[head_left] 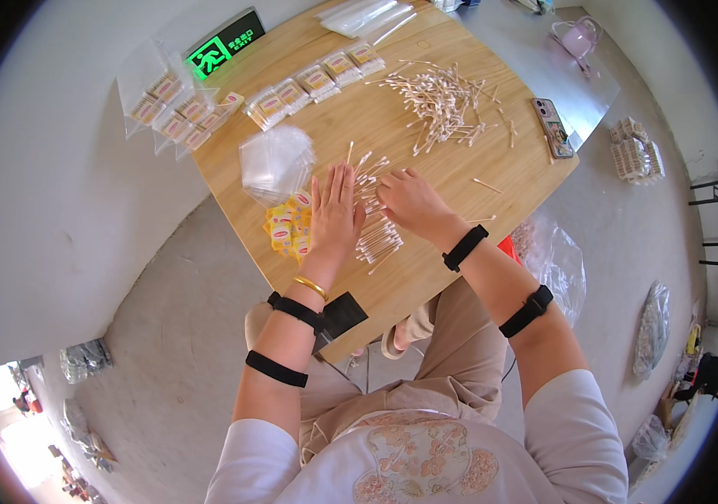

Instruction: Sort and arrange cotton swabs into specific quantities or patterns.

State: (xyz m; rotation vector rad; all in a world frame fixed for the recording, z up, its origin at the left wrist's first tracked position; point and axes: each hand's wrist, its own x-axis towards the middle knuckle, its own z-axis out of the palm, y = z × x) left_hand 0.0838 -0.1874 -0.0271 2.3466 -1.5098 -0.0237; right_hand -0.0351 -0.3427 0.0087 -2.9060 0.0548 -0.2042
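Observation:
A row of cotton swabs [380, 241] lies on the wooden table between my hands. My left hand [335, 210] is open, its straight fingers laid along the row's left side. On the other side, my right hand [414, 202] has its fingers curled in against the swabs; whatever is under the fingertips is hidden. Yellow printed cards [288, 223] lie spread beside my left wrist. Just beyond them is a fanned stack of clear plastic bags [277, 161]. A big loose heap of cotton swabs [447, 105] sits farther back on the right.
Filled swab packs [317, 81] line the table's far left edge, with more bagged packs [178, 113] at its corner. A phone [553, 128] rests at the right edge. Stray swabs [487, 186] lie nearby. Clear plastic sleeves [363, 15] are at the back; a plastic bag [556, 265] stands below right.

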